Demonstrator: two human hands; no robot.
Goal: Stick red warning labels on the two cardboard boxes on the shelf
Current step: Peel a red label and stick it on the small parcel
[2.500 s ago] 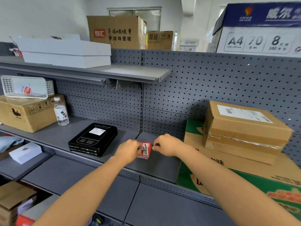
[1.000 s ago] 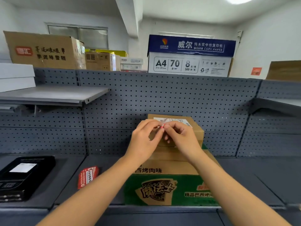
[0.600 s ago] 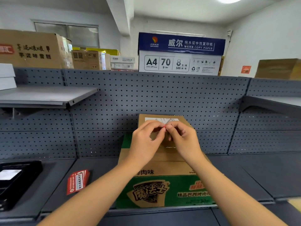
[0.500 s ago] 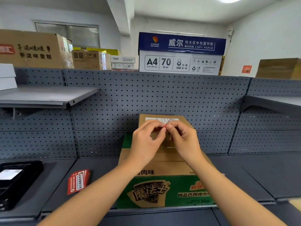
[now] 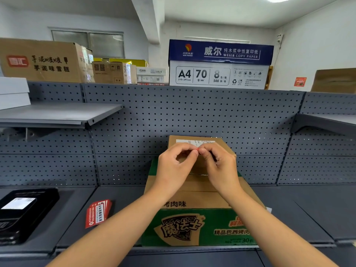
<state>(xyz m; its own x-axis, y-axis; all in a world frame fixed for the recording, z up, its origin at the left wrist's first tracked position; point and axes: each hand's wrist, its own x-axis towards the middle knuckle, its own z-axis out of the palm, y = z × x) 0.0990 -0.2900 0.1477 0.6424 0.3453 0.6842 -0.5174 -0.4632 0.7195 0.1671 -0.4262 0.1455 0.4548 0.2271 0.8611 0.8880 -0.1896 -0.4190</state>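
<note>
Brown box (image 5: 172,140) atop green-printed carton (image 5: 192,228); label stack (image 5: 98,212) flat at left; red label (image 5: 197,149) pinched.

Your left hand (image 5: 174,168) and right hand (image 5: 219,166) are bare. Your left forearm (image 5: 119,228) and right forearm (image 5: 269,224) are bare too, uncovered from wrist to the view's lower edge. The thumbnail (image 5: 203,157) showing on your right hand is short and plain.

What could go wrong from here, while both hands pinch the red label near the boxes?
The red label, pinched between the left hand and right hand, may curl and stick to itself.
It could cover the white shipping label on the small cardboard box.
Pressing might shift that box on the green carton.
</note>
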